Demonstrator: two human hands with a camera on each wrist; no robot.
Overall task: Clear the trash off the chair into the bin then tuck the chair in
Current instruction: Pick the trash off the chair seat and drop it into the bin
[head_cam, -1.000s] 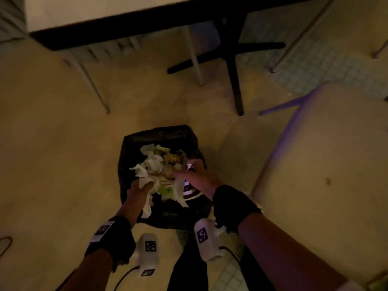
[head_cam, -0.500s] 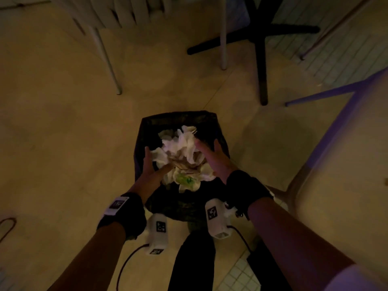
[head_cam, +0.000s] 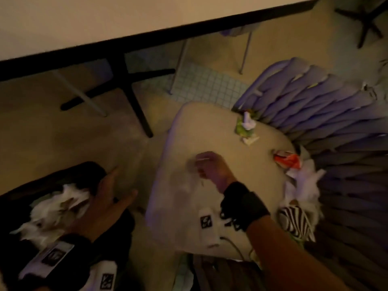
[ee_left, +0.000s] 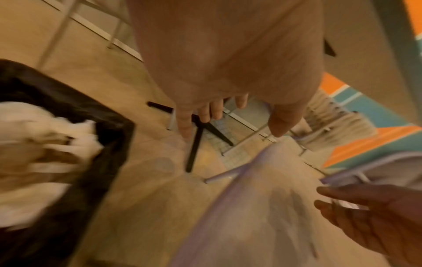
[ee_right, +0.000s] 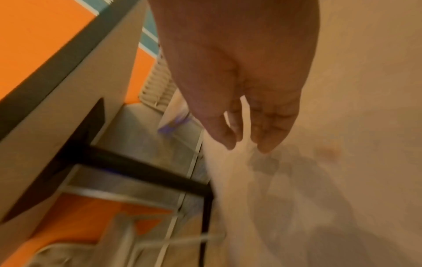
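While I look for print on anything, I find no writing I can read; the wrist units carry square black-and-white markers only.

My right hand [head_cam: 212, 166] hangs over the middle of the chair's pale, smooth seat [head_cam: 184, 131], fingers loose and slightly bent in the right wrist view, holding nothing that I can make out. Trash on the seat lies beyond it toward the backrest [head_cam: 336, 114], a fan of overlapping purple slats. A green-and-white wrapper scrap [head_cam: 245, 128] sits at the far corner, well apart from the hand. A red-orange wrapper [head_cam: 287, 159] lies at the seat's back edge, and just below it a heap of crumpled white paper [head_cam: 304, 183] presses against the slats. A zebra-striped wrapper [head_cam: 296, 222] lies beside my right forearm.

My left hand [head_cam: 109, 196] is spread, fingers straight and apart, over the near rim of the bin [head_cam: 88, 171], which is lined in glossy black plastic and stands on the floor left of the chair. Crumpled white tissue [head_cam: 56, 208] fills it, just beside the palm. Whether the hand touches the tissue, I cannot tell.
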